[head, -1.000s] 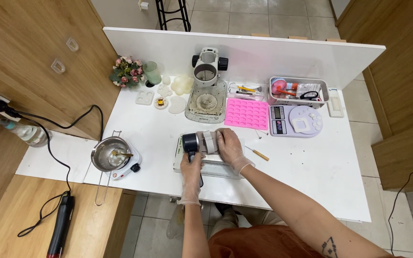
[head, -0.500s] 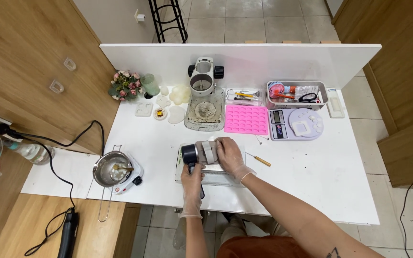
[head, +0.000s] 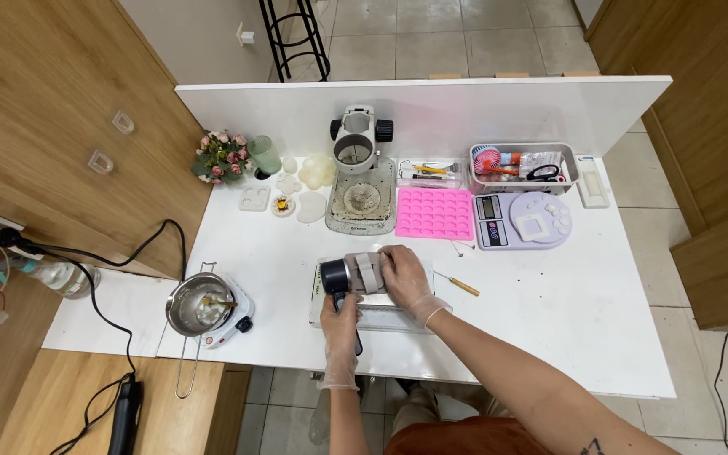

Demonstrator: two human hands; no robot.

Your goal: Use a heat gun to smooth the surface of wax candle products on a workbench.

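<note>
Both my hands wear thin clear gloves. My left hand [head: 339, 321] grips the dark handle of a small grey tool with a round black end [head: 349, 275]. My right hand [head: 404, 281] rests over the grey body of that same tool, fingers curled on it. The tool lies on a white rectangular tray [head: 381, 313] near the front edge of the white table [head: 549, 312]. A thin wooden-handled pick [head: 458, 285] lies just right of my right hand.
A pink silicone mould [head: 434, 212], a digital scale [head: 522, 221] and a stand with a round base [head: 361, 181] sit behind. A metal pot on a small heater [head: 198, 305] stands front left. Flowers [head: 223, 157], white moulded shapes [head: 309, 187] and a bin of tools [head: 522, 167] line the back.
The camera view has shifted slightly and my hands stay on the grey tool; my right hand has settled a little more over its body.
</note>
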